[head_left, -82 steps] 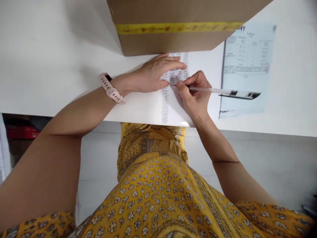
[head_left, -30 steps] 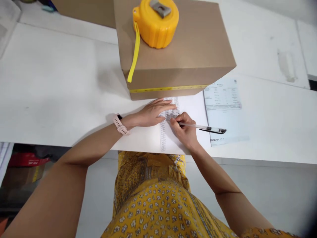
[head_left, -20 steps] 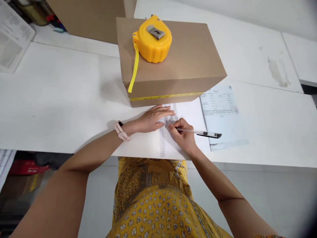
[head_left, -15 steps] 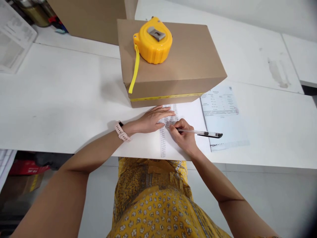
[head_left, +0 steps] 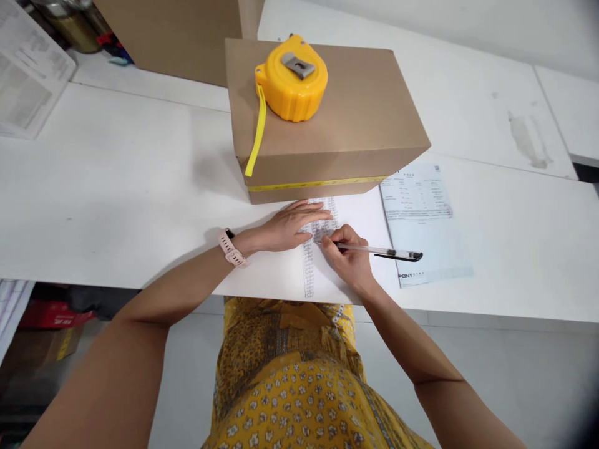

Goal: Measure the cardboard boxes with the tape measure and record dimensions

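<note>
My right hand [head_left: 352,259] grips a clear pen [head_left: 384,252] with black ends, its tip down on a white sheet of paper [head_left: 362,215] that carries columns of small handwriting. Flat on the same sheet lies my left hand [head_left: 294,226], fingers stretched out, just left of the pen tip. A pale pink band [head_left: 231,249] is round my left wrist. Right behind the hands stands a brown cardboard box [head_left: 360,100], covering the far part of the paper. On top of the box sits a yellow tape measure [head_left: 296,81], a short yellow strip hanging from it.
A printed pale blue document [head_left: 428,237] lies right of the paper on the white table [head_left: 116,187]. Behind, a larger cardboard box [head_left: 178,37] stands at the left back. Papers in a clear holder [head_left: 32,81] and jars [head_left: 75,28] are at the far left.
The whole view has shifted very slightly. Both hands keep nearly the same place on the paper, and the pen is still in my right hand.
</note>
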Available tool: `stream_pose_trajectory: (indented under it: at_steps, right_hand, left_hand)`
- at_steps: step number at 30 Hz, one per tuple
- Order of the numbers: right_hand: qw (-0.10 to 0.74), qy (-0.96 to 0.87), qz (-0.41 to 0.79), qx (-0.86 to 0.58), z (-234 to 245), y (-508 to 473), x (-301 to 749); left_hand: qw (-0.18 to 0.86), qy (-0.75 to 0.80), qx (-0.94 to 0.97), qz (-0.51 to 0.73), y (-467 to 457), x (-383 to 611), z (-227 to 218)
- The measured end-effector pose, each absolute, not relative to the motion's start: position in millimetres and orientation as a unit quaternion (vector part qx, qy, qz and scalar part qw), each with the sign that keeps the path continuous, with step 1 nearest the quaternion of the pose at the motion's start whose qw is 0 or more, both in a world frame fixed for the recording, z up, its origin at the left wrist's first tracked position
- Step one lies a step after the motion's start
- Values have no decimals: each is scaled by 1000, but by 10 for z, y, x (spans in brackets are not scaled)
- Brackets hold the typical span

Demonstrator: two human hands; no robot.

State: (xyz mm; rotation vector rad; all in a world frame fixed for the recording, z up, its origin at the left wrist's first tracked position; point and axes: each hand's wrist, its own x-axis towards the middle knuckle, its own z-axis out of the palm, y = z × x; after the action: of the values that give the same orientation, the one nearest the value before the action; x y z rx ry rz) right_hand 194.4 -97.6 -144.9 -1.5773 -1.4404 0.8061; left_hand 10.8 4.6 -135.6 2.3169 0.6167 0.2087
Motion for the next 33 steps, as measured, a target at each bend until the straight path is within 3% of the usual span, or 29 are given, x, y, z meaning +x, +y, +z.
stream_pose_trajectory:
  at_steps: [33]
  right_hand:
    - [421, -580, 299, -630, -1536, -971, 1988]
  left_hand:
    - [353, 233, 902, 86, 53, 110, -1406]
